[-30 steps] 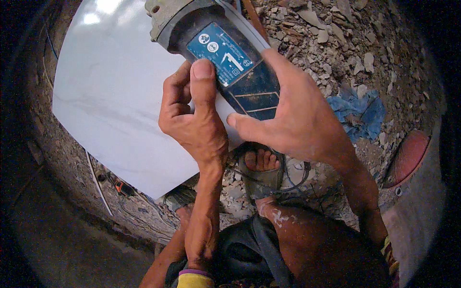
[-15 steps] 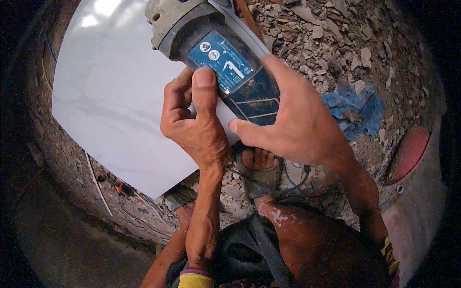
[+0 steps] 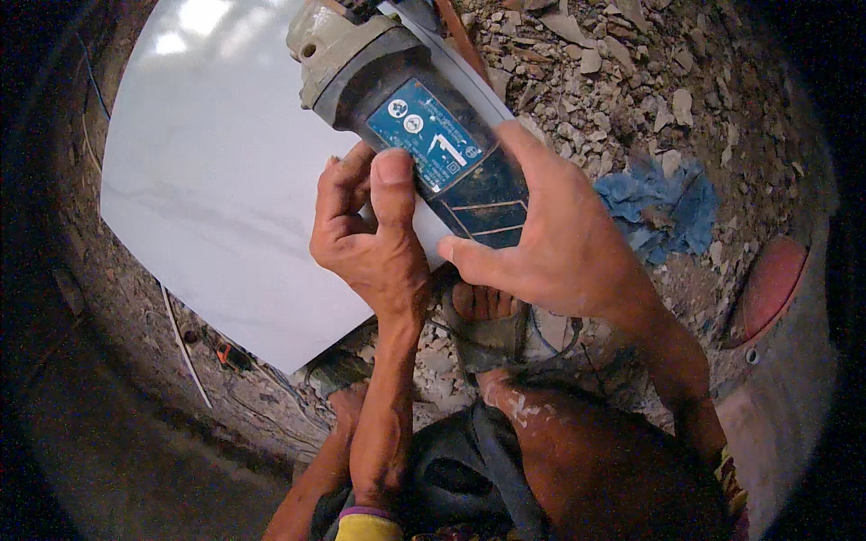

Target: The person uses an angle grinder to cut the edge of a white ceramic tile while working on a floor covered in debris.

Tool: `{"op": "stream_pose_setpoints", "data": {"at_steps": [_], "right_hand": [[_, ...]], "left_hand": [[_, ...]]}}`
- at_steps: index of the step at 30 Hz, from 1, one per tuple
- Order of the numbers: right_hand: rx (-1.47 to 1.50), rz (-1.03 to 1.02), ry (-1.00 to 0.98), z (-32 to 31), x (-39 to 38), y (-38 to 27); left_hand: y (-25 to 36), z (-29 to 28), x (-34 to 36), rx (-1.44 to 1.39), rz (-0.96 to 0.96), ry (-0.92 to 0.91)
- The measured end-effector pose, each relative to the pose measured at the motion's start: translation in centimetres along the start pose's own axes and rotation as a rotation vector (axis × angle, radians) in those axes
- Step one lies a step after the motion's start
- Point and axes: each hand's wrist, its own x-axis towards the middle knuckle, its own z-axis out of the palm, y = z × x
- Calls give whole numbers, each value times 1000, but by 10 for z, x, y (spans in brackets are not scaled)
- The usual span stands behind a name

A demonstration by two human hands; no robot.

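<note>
Both hands hold an angle grinder (image 3: 442,135) with a dark blue body, a blue label and a grey metal head at the upper end. My right hand (image 3: 568,225) wraps round its rear body, thumb on the near side. My left hand (image 3: 374,225) is closed along its left side, with the thumb up against the label's edge and the fingers curled partly out of sight underneath. Below the tool lies a large white tile (image 3: 216,198) with faint grey veining. The grinder's front end runs to the picture's upper edge, so any disc is hidden.
Broken rubble (image 3: 595,81) covers the floor ahead and to the right. A crumpled blue rag (image 3: 663,207) lies there, with a red rounded object (image 3: 769,290) beyond it. My sandalled foot (image 3: 487,311) stands by the tile near a black cable (image 3: 564,341). A thin white strip (image 3: 185,352) lies left.
The grinder has shifted slightly down and to the right, and both hands have moved a little with it. Their grip looks the same.
</note>
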Motion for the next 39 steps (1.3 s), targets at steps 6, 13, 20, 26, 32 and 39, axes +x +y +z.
{"op": "stream_pose_setpoints", "data": {"at_steps": [6,13,20,26,32,39], "right_hand": [[-14,-29,18,1,-5,2],[-19,4,18,-4,-12,14],[-13,48,-19,-2,-14,3],[-55,52,-17,-2,-17,2],[-50,9,16,3,-22,9],[14,24,13,0,-27,4]], "left_hand": [[3,-9,9,-191,-75,36],[-31,-30,48,427,456,196],[-21,-44,57,673,480,219],[-22,-45,59,718,522,229],[-24,-48,60,746,548,224],[-23,-50,61,736,557,226]]}}
